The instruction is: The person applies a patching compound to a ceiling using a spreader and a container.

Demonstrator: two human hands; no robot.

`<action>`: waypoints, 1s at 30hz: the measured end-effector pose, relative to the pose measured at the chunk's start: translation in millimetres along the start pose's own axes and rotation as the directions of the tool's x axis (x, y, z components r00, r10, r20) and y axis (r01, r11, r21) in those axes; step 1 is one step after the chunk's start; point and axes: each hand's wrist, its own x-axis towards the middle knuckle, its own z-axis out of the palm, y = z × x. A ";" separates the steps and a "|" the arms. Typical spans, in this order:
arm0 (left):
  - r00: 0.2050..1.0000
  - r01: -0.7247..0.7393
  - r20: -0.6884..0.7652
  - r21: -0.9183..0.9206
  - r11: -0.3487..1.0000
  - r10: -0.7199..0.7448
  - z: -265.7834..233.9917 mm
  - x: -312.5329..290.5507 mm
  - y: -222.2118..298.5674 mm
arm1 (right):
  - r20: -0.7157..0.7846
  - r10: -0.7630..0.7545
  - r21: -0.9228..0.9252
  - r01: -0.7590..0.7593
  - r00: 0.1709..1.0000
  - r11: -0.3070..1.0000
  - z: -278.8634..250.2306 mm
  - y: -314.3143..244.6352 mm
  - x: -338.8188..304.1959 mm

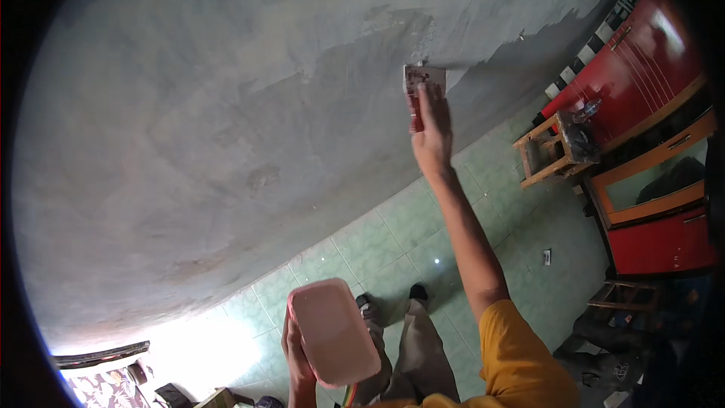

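Observation:
My right hand point(434, 132) reaches up, closed on a putty knife with a red handle. Its wide, pale-smeared putty knife blade point(436, 74) lies against the grey wall point(196, 113). Around the blade the plaster shows darker and lighter patches with uneven edges. Low in front of my body, my left hand point(297, 351) grips a pink rectangular plastic tub point(325, 282) by its left side. A smooth, pale pinkish surface shows inside the tub; whether it is filler or the bottom I cannot tell.
Green tiles point(400, 230) cover the floor, where my feet stand near the wall. To the right are a wooden stool point(563, 153) bearing a dark bag, a red cabinet point(642, 60) and a mirrored orange-framed door point(657, 174). Dark cloth point(608, 355) lies at lower right.

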 end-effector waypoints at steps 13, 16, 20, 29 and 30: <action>0.997 -0.027 -0.080 -0.030 0.999 0.025 45.9 -16.5 -56.7 | -0.010 0.017 0.129 -0.016 1.000 0.992 -27.6 -13.6 33.5; 0.995 -0.034 -0.091 -0.069 0.997 0.028 58.1 -24.4 -70.7 | 0.042 -0.196 0.149 0.188 0.980 0.971 -9.8 -14.3 34.2; 0.991 -0.042 -0.133 -0.098 0.994 0.028 63.2 -39.8 -87.8 | 0.187 -0.200 0.095 0.185 0.962 0.978 -0.3 3.6 -41.5; 0.982 -0.047 -0.189 -0.123 0.991 0.023 51.4 -65.1 -102.7 | 0.043 -0.141 0.107 0.136 0.989 0.985 -38.3 15.7 31.5; 0.982 -0.034 -0.190 -0.099 0.995 0.014 52.7 -66.9 -100.7 | 0.065 -0.162 0.046 0.159 0.985 0.986 -30.4 21.4 41.1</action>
